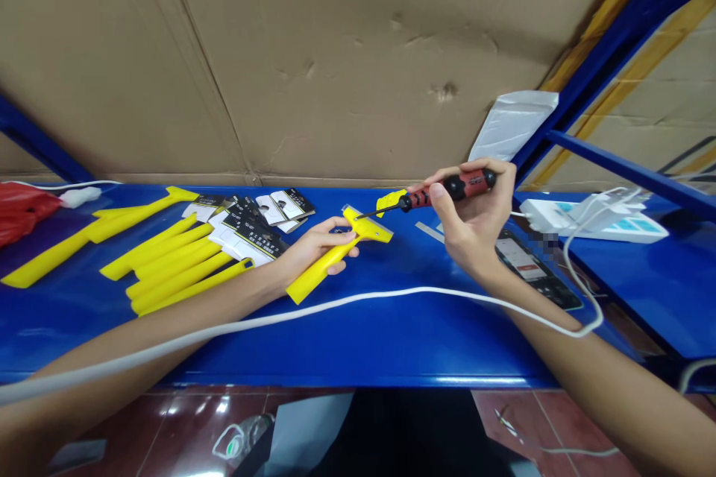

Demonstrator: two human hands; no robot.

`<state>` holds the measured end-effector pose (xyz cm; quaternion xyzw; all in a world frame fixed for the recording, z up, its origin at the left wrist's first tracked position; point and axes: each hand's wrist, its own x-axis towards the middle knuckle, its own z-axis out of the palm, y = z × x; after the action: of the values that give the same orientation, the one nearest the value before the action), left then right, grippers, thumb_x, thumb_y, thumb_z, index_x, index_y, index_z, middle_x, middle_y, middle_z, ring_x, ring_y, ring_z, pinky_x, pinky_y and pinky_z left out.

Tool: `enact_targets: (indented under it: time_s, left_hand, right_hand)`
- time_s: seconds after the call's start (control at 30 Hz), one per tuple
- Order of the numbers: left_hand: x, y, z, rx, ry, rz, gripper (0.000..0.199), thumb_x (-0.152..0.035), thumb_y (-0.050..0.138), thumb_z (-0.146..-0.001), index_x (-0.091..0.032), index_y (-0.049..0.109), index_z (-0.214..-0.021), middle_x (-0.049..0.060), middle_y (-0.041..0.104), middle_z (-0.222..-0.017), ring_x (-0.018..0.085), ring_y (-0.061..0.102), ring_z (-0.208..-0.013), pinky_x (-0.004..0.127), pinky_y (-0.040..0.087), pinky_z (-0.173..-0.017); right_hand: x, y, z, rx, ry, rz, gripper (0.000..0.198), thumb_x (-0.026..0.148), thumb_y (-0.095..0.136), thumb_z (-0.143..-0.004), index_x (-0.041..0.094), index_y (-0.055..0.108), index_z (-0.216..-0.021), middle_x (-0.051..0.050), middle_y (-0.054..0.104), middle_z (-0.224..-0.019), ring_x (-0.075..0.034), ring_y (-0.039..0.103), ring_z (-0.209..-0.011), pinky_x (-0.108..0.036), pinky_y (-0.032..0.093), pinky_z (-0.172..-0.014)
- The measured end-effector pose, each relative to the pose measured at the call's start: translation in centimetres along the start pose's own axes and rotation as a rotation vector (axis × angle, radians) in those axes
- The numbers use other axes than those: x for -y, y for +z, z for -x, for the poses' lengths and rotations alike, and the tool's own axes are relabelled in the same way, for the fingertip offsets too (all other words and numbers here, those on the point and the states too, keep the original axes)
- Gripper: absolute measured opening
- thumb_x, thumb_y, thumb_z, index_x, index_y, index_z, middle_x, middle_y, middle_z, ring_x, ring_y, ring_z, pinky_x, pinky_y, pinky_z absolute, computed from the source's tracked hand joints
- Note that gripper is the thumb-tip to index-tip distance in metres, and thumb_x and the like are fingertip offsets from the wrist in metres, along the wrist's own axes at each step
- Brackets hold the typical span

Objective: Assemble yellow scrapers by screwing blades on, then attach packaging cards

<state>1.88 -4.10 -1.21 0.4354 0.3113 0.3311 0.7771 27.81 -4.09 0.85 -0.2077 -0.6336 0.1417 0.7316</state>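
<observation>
My left hand (321, 242) is closed round the neck of a yellow scraper (313, 272), whose wide head with a thin clear or metal edge points away from me. In my right hand (478, 216) is a screwdriver (441, 191) with a red and black handle, held nearly level. Its tip meets the scraper's head near a screw spot; whether it sits in a screw is too small to tell. Behind the screwdriver shaft lies another yellow piece (390, 201), partly hidden. A thin metal strip (430, 232) rests by my right hand.
Several yellow scraper handles (173, 253) and black-and-white printed cards (251, 227) lie at left on the blue shelf (391, 343). A red bag (25, 212) is at far left. A phone (537, 268) and white power strip (598, 220) stand right. A white cable (335, 302) crosses in front.
</observation>
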Motion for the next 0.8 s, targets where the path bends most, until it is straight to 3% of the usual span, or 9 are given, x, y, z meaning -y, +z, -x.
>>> enact_targets:
  time_s: [0.13, 0.37, 0.5, 0.63, 0.7, 0.8]
  left_hand:
    - [0.6, -0.6, -0.2, 0.023, 0.027, -0.064, 0.042, -0.028, 0.089, -0.095, -0.021, 0.059, -0.124, 0.007, 0.077, -0.090, 0.010, 0.061, -0.047, 0.019, 0.040, -0.041]
    - [0.5, 0.3, 0.0, 0.032, 0.014, -0.094, 0.054, -0.033, 0.097, -0.088, -0.022, 0.057, -0.122, 0.004, 0.077, -0.082, 0.012, 0.062, -0.045, 0.020, 0.039, -0.041]
    - [0.5, 0.3, -0.1, 0.005, 0.015, -0.089, 0.055, -0.033, 0.097, -0.087, -0.022, 0.055, -0.121, 0.003, 0.076, -0.081, 0.012, 0.060, -0.043, 0.019, 0.036, -0.041]
    - [0.6, 0.1, -0.2, -0.001, 0.023, -0.091, 0.053, -0.035, 0.096, -0.088, -0.022, 0.055, -0.118, 0.004, 0.076, -0.082, 0.011, 0.060, -0.043, 0.019, 0.034, -0.042]
    - [0.5, 0.2, -0.1, 0.002, 0.022, -0.089, 0.051, -0.035, 0.096, -0.089, -0.022, 0.055, -0.117, 0.004, 0.076, -0.082, 0.010, 0.060, -0.043, 0.019, 0.033, -0.042]
    - [0.4, 0.6, 0.1, -0.004, 0.019, -0.088, 0.049, -0.033, 0.093, -0.090, -0.022, 0.055, -0.118, 0.004, 0.076, -0.082, 0.011, 0.059, -0.043, 0.020, 0.033, -0.042]
  right_hand:
    - [0.7, -0.1, 0.0, 0.006, -0.058, 0.077, 0.043, 0.031, 0.089, -0.097, 0.036, 0.056, -0.123, 0.003, 0.079, -0.101, -0.023, 0.082, -0.081, -0.046, 0.072, -0.079]
    - [1.3, -0.4, -0.4, 0.059, -0.159, 0.108, 0.077, 0.039, 0.106, -0.077, 0.041, 0.059, -0.138, 0.001, 0.078, -0.103, -0.026, 0.081, -0.083, -0.050, 0.074, -0.080]
    - [1.1, 0.1, -1.0, 0.104, -0.104, 0.119, 0.076, 0.041, 0.103, -0.081, 0.040, 0.057, -0.141, 0.000, 0.077, -0.106, -0.027, 0.082, -0.087, -0.051, 0.074, -0.084]
    - [0.9, 0.5, -1.8, 0.252, -0.050, 0.069, 0.076, 0.034, 0.090, -0.095, 0.042, 0.046, -0.156, -0.004, 0.074, -0.132, -0.027, 0.083, -0.108, -0.052, 0.073, -0.096]
    - [0.8, 0.5, -2.3, 0.320, 0.006, 0.023, 0.083, 0.034, 0.091, -0.094, 0.043, 0.042, -0.160, -0.006, 0.072, -0.140, -0.027, 0.084, -0.111, -0.051, 0.073, -0.097]
    - [0.9, 0.7, -2.9, 0.287, 0.116, 0.000, 0.090, 0.040, 0.097, -0.088, 0.044, 0.044, -0.159, -0.005, 0.076, -0.137, -0.027, 0.085, -0.105, -0.048, 0.075, -0.091]
